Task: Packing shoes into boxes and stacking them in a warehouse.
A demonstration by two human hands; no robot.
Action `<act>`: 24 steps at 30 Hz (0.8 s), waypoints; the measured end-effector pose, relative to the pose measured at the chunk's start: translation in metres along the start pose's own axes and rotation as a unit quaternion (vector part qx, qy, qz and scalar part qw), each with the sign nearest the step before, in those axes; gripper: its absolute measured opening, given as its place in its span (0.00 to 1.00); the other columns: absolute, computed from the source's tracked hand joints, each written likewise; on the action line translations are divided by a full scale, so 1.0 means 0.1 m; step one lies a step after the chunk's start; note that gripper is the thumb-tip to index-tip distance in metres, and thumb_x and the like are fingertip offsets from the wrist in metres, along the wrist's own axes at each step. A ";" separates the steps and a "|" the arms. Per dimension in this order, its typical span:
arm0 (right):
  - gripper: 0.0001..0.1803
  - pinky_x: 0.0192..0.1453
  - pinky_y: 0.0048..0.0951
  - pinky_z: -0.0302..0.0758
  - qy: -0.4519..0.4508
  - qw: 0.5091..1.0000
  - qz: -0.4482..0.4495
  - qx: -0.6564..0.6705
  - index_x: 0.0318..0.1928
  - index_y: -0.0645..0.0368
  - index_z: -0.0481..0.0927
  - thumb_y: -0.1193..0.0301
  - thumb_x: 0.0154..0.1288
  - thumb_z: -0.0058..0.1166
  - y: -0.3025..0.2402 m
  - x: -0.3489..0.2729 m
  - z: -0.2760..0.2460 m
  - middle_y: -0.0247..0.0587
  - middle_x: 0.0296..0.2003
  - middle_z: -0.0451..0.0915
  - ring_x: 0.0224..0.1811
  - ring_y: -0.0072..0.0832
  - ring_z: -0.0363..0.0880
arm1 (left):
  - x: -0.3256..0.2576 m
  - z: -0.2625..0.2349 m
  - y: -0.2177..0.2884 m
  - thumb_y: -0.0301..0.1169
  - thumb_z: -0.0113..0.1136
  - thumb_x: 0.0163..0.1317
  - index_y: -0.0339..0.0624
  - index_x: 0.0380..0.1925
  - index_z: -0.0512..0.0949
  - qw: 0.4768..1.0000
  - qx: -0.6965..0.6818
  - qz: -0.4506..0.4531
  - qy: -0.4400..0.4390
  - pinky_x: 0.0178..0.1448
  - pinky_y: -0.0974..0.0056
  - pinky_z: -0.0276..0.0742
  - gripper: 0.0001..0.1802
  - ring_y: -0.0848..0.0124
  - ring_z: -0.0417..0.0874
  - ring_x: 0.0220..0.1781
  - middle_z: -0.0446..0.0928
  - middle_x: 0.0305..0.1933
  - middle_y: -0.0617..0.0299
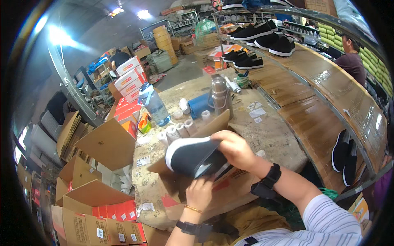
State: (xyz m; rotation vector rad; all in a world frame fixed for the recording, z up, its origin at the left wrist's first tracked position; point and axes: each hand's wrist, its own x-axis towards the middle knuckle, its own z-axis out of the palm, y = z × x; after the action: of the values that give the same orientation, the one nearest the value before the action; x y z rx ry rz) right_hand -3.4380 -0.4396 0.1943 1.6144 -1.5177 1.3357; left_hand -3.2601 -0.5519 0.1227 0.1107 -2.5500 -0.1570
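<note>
A black cloth slip-on shoe [188, 158] with a white sole edge is tilted above an open cardboard box [166, 184] on the table. My right hand [234, 149] grips the shoe at its upper right end, fingers closed over the rim. Lower down, my left hand [200, 192] has its fingers bent at the shoe's opening, where a pale patch shows inside. The left fingertips are partly hidden by the shoe.
White rolls [180, 130], a water bottle [154, 104] and a steel flask [220, 96] stand beyond the shoe. Black shoes [248, 60] line the rack at right. An open carton [113, 176] with red boxes sits at left. A co-worker [353, 61] is beyond the rack.
</note>
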 end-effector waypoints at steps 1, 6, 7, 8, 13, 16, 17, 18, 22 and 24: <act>0.12 0.49 0.35 0.76 -0.096 0.995 -0.025 -0.022 0.34 0.61 0.77 0.84 0.46 0.55 0.07 -0.11 0.07 0.45 0.40 0.79 0.43 0.41 0.78 | 0.02 -0.03 0.01 0.28 0.57 0.48 0.53 0.34 0.82 0.999 -0.009 0.020 0.024 0.37 0.62 0.79 0.12 0.67 0.81 0.38 0.79 0.35 0.68; 0.10 0.45 0.35 0.77 -0.075 0.988 0.135 0.010 0.37 0.60 0.81 0.77 0.51 0.59 0.35 -0.25 -0.23 0.44 0.36 0.80 0.39 0.40 0.79 | 0.04 -0.68 -0.40 0.23 0.63 0.44 0.47 0.24 0.80 0.988 0.043 0.018 0.151 0.44 0.61 0.76 0.06 0.63 0.79 0.34 0.77 0.25 0.63; 0.09 0.44 0.34 0.76 -0.024 0.981 0.193 -0.013 0.37 0.62 0.80 0.78 0.52 0.58 0.51 -0.22 -0.30 0.47 0.34 0.80 0.39 0.39 0.80 | -0.09 -0.68 -0.64 0.21 0.64 0.44 0.44 0.28 0.80 0.979 -0.017 -0.113 0.169 0.53 0.58 0.72 0.09 0.59 0.77 0.44 0.77 0.36 0.59; 0.10 0.44 0.32 0.76 -0.002 0.964 0.264 -0.028 0.40 0.61 0.81 0.75 0.56 0.56 0.71 -0.25 -0.30 0.49 0.35 0.81 0.38 0.38 0.80 | -0.18 -0.63 -0.83 0.22 0.65 0.45 0.44 0.38 0.77 0.962 -0.064 -0.196 0.177 0.57 0.58 0.69 0.17 0.59 0.73 0.50 0.73 0.45 0.57; 0.17 0.43 0.40 0.75 -0.160 0.900 0.401 -0.063 0.53 0.50 0.78 0.67 0.65 0.47 0.83 -0.75 0.19 0.52 0.39 0.80 0.40 0.46 0.78 | -0.15 0.12 -0.64 0.30 0.75 0.40 0.36 0.67 0.37 0.905 -0.128 -0.384 0.129 0.69 0.54 0.56 0.62 0.57 0.55 0.69 0.50 0.67 0.45; 0.18 0.44 0.42 0.75 -0.191 0.916 0.323 -0.143 0.54 0.47 0.77 0.69 0.63 0.48 0.73 -0.73 0.19 0.53 0.38 0.80 0.40 0.50 0.77 | -0.19 0.15 -0.69 0.27 0.71 0.44 0.38 0.66 0.46 0.887 -0.125 -0.410 0.172 0.69 0.56 0.58 0.53 0.57 0.58 0.68 0.55 0.66 0.45; 0.17 0.44 0.40 0.75 -0.188 0.933 0.291 -0.100 0.51 0.48 0.79 0.71 0.61 0.49 0.85 -0.78 0.16 0.52 0.37 0.81 0.38 0.48 0.78 | -0.29 0.13 -0.79 0.26 0.67 0.48 0.36 0.64 0.52 0.904 -0.173 -0.347 0.180 0.68 0.56 0.58 0.45 0.56 0.61 0.66 0.57 0.66 0.47; 0.16 0.43 0.38 0.76 -0.181 0.949 0.255 -0.052 0.49 0.50 0.81 0.73 0.60 0.50 0.96 -0.78 0.13 0.50 0.36 0.82 0.36 0.45 0.80 | -0.41 0.10 -0.90 0.24 0.63 0.51 0.33 0.63 0.59 0.916 -0.214 -0.280 0.190 0.68 0.57 0.59 0.38 0.56 0.64 0.65 0.59 0.66 0.48; 0.10 0.38 0.28 0.75 -0.067 0.930 0.361 0.016 0.38 0.61 0.83 0.74 0.54 0.58 1.25 -0.46 -0.23 0.43 0.31 0.83 0.32 0.32 0.81 | -0.58 -0.12 -0.96 0.22 0.53 0.48 0.51 0.36 0.84 0.973 -0.083 -0.168 0.134 0.63 0.52 0.65 0.17 0.57 0.74 0.56 0.75 0.53 0.56; 0.14 0.40 0.29 0.75 -0.172 0.945 0.277 -0.026 0.40 0.61 0.82 0.71 0.51 0.63 1.08 -0.19 -0.39 0.43 0.35 0.83 0.35 0.33 0.81 | -0.37 -0.42 -0.93 0.26 0.53 0.52 0.52 0.37 0.84 0.993 0.008 -0.119 -0.005 0.65 0.50 0.62 0.14 0.55 0.73 0.58 0.75 0.54 0.56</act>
State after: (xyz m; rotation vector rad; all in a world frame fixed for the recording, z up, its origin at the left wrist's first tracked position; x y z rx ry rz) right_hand -3.5487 -0.4208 0.1663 1.4986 -2.3287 1.3091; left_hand -3.2023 -0.6433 0.1247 0.4213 -2.5426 -0.2287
